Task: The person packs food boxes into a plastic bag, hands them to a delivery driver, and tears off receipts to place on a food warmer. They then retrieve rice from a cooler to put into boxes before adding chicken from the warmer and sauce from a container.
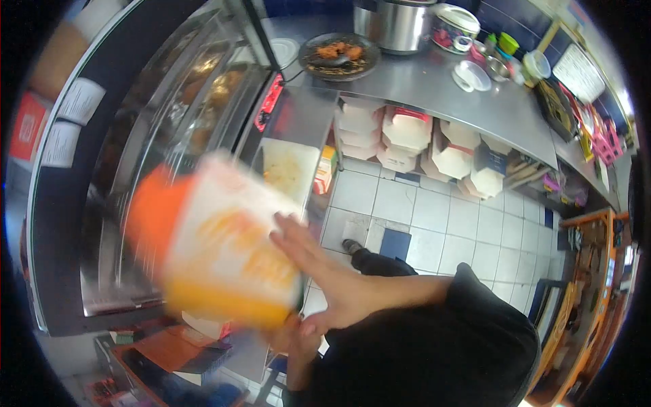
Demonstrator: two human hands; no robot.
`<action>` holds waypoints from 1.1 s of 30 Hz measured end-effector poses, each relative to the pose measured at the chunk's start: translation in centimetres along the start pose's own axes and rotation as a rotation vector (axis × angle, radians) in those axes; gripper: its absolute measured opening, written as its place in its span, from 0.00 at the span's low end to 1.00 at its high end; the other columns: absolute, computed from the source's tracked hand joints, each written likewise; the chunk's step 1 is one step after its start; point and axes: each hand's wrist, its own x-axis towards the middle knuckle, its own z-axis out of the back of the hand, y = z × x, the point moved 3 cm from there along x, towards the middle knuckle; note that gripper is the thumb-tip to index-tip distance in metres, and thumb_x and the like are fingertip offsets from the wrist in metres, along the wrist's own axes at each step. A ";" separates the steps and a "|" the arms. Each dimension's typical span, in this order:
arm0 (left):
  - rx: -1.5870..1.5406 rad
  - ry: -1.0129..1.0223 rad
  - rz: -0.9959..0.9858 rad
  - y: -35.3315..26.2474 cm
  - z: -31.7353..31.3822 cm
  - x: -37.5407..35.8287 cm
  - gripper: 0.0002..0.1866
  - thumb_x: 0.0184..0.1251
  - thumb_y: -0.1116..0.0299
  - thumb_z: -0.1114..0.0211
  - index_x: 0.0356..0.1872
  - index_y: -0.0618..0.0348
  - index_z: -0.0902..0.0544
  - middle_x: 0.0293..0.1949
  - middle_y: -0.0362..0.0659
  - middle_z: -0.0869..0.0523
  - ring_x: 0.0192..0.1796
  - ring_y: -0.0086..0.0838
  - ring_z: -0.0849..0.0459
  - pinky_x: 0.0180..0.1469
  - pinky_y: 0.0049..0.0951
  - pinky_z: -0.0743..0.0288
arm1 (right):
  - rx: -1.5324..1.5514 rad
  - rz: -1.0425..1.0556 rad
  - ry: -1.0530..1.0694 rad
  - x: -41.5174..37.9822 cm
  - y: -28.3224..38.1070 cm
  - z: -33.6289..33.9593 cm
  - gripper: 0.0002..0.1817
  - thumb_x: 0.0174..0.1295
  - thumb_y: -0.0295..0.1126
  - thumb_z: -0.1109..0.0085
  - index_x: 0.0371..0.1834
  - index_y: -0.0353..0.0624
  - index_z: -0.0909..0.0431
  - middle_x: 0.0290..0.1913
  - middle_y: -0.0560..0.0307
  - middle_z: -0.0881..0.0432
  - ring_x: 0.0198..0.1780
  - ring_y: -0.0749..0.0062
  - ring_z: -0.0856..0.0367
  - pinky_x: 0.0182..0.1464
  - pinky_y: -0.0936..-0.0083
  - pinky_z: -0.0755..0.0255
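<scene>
A printed takeaway box (227, 251), white with orange and yellow, is tilted in front of me and blurred by motion. A bright orange part (157, 216) shows at its far left end. My right hand (329, 278) presses against the box's near side, fingers stretched along it. Below, my left hand (296, 339) grips the lower corner of the box; its fingers are partly hidden. Behind the box lies a white cutting board (291, 163) with brownish stains, beside the glass display case (183, 102).
A dark plate (339, 57) with browned food and a steel pot (393, 26) stand on the steel counter (420, 85). Stacked open cartons (407, 132) fill the shelf below. An orange-framed rack (583, 292) is at the right. White floor tiles (434, 224) lie between.
</scene>
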 end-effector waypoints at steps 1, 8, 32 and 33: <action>-0.442 0.093 0.078 -1.4 -2.5 1.6 0.15 0.73 0.60 0.42 0.41 0.65 0.18 0.37 0.50 0.16 0.38 0.43 0.17 0.41 0.39 0.27 | -0.067 -0.073 -0.033 -1.3 -1.4 0.6 0.67 0.51 0.54 0.25 0.82 0.46 0.69 0.81 0.32 0.77 0.80 0.33 0.80 0.78 0.44 0.72; -1.148 0.684 0.310 -11.8 -16.1 6.8 0.19 0.78 0.62 0.46 0.46 0.71 0.16 0.35 0.51 0.14 0.38 0.37 0.15 0.44 0.34 0.25 | 0.357 -0.148 -0.541 -10.2 -6.2 13.2 0.56 0.65 0.55 0.39 0.81 0.35 0.65 0.80 0.41 0.58 0.82 0.57 0.63 0.79 0.64 0.63; -0.797 0.543 0.298 -32.6 -51.0 22.9 0.21 0.80 0.59 0.47 0.38 0.71 0.19 0.25 0.49 0.17 0.28 0.25 0.21 0.34 0.31 0.27 | 0.573 -0.734 -1.238 -29.4 -20.6 56.9 0.49 0.62 0.73 0.53 0.79 0.51 0.46 0.76 0.54 0.39 0.72 0.54 0.38 0.64 0.43 0.39; -0.750 0.582 0.260 -31.7 -52.8 23.4 0.20 0.80 0.59 0.47 0.39 0.70 0.19 0.26 0.52 0.18 0.27 0.31 0.21 0.34 0.33 0.27 | 0.589 -0.763 -1.188 -27.3 -22.9 56.0 0.50 0.63 0.72 0.54 0.81 0.53 0.50 0.79 0.53 0.47 0.77 0.52 0.46 0.66 0.40 0.43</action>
